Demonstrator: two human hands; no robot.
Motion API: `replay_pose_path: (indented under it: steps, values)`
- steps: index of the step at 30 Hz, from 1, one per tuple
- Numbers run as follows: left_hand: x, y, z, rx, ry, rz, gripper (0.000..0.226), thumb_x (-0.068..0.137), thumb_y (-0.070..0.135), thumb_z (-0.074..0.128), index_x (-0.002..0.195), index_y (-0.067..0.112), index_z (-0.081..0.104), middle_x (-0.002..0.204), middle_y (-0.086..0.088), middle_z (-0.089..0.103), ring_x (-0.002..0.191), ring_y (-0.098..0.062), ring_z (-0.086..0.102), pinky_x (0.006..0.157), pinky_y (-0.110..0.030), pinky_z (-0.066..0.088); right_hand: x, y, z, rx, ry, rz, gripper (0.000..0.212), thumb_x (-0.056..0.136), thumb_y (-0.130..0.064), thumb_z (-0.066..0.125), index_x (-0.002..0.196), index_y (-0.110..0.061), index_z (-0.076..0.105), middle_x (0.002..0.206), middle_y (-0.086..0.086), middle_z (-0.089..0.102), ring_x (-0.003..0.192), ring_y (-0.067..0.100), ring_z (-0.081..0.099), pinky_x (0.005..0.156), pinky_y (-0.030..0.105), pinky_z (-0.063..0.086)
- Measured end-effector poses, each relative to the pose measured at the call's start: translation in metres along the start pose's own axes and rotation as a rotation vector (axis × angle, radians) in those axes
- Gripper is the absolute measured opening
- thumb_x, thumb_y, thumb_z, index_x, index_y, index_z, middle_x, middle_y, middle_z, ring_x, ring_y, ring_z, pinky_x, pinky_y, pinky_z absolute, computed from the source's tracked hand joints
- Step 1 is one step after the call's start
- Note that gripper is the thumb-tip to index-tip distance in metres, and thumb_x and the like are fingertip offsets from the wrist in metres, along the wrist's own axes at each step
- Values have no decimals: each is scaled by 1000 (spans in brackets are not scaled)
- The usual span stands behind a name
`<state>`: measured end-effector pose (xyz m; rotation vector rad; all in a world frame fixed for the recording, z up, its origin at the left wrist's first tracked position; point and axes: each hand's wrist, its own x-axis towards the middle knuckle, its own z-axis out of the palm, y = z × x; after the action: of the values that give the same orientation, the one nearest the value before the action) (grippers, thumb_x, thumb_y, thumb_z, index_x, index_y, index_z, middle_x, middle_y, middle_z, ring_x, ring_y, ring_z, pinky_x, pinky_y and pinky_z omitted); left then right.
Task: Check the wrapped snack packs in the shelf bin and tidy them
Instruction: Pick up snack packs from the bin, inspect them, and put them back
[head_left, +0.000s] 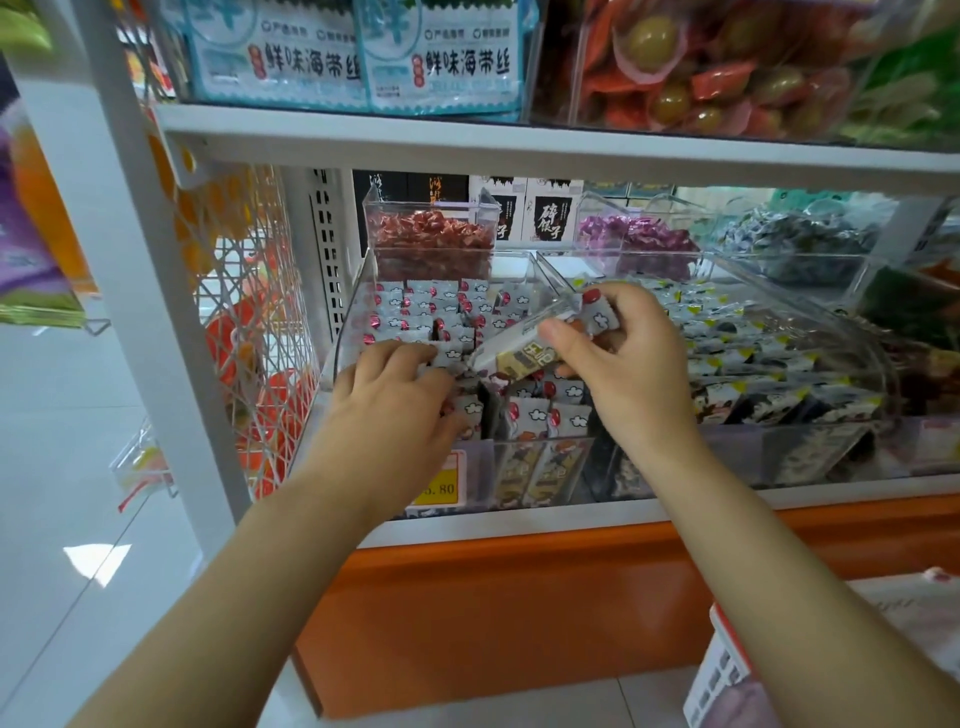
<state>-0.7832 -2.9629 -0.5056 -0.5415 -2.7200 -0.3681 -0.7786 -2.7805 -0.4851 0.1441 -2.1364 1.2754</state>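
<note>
right hand (628, 374) pinches a wrapped pack (522, 349) above the clear bin (347, 322); just left, left hand (395, 397) clutches binned packs (530, 415) with curled fingers.

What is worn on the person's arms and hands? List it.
Nothing is worn. The left hand and right hand are ungloved, with no rings showing. The left forearm and right forearm are bare to the picture's edge: no sleeves, watch or bracelets.
</note>
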Motion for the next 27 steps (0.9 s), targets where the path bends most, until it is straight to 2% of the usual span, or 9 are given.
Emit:
replay_pose_path:
  steps: [3,7,10,12,15,18,21,23,27]
  values:
    - [-2,-3,-3,-80,23,28,22,92,33,50,108,25,62,140,2,39,130,-14,16,108,-39,19,5,-4,9,-90,-78,-108,31,81,-29,70,106,-13,60,93,-7,62,82,7,58,71,16,43]
    - [-5,-5,-4,-174,42,21,10,88,24,58,92,22,68,137,1,43,128,-14,19,105,-34,20,9,-5,29,-312,-246,-214,43,77,-32,74,114,-11,61,103,-4,55,90,6,48,71,7,33]
    - [-4,-5,-5,-194,71,23,10,87,21,59,86,21,70,135,1,45,127,-15,22,102,-29,19,6,-7,46,-471,-381,-239,45,78,-30,74,116,-11,61,112,1,55,96,14,53,74,18,37]
    - [-3,-4,-6,-185,76,30,11,88,21,59,87,20,70,134,1,47,126,-16,23,99,-24,17,6,-7,49,-571,-357,-279,41,81,-33,71,115,-13,63,112,4,59,101,20,55,77,27,38]
    - [-1,-7,-11,-138,83,41,10,86,23,61,90,21,71,133,0,48,126,-19,27,99,-24,18,6,-7,48,-724,-494,-362,22,91,-39,54,97,-24,70,90,-5,60,98,19,45,83,36,29]
    - [0,-13,-19,-108,121,16,6,83,25,65,89,23,66,128,2,50,124,-18,27,103,-29,20,10,-6,41,-641,-679,-281,31,98,-30,41,88,-20,68,76,-8,57,93,14,39,91,39,34]
    - [0,-15,-20,-75,150,27,9,83,23,65,91,20,65,124,0,52,122,-18,27,102,-30,22,26,-9,36,-445,-565,-211,26,93,-13,46,103,-20,69,100,-4,68,100,14,55,90,35,44]
    - [0,-15,-18,-72,136,29,10,84,23,63,94,20,64,123,1,51,122,-18,27,103,-30,23,35,-8,34,-391,-470,-179,27,89,-6,49,99,-20,70,92,-6,66,94,16,61,85,30,46]
    - [0,-15,-15,-94,167,51,9,86,19,62,95,20,62,121,0,51,121,-17,28,99,-25,21,46,4,42,-528,-417,-273,17,87,-17,60,99,-23,72,98,-6,67,102,17,51,79,28,37]
